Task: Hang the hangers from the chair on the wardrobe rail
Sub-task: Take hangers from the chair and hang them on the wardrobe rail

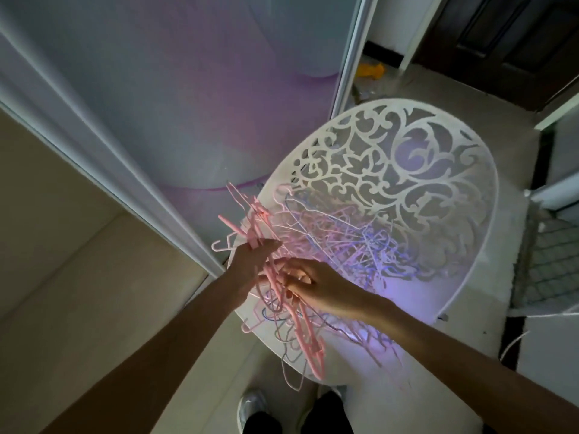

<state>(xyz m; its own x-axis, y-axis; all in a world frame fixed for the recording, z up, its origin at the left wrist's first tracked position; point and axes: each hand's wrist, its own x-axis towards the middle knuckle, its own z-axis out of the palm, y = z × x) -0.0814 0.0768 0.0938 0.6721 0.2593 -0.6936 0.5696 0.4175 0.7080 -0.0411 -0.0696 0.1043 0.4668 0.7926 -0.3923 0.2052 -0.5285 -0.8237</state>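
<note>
While you look down from the head camera, your left hand closes its fingers around a bunch of pink hangers. Your right hand pinches the same bunch lower. More tangled hangers lie on the seat of the white carved chair, beside the wardrobe door.

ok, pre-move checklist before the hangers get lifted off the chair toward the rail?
1. Left hand grip on the bundle of pink plastic hangers: ok, fingers closed.
2. Right hand grip on pink hangers: ok.
3. Held hangers free of the tangled pile of thin wire hangers: not ok, strands interlaced.
4. Pile supported on the white scroll-cut chair: ok.
5. Wardrobe rail in sight: cannot tell, not in view.
</note>
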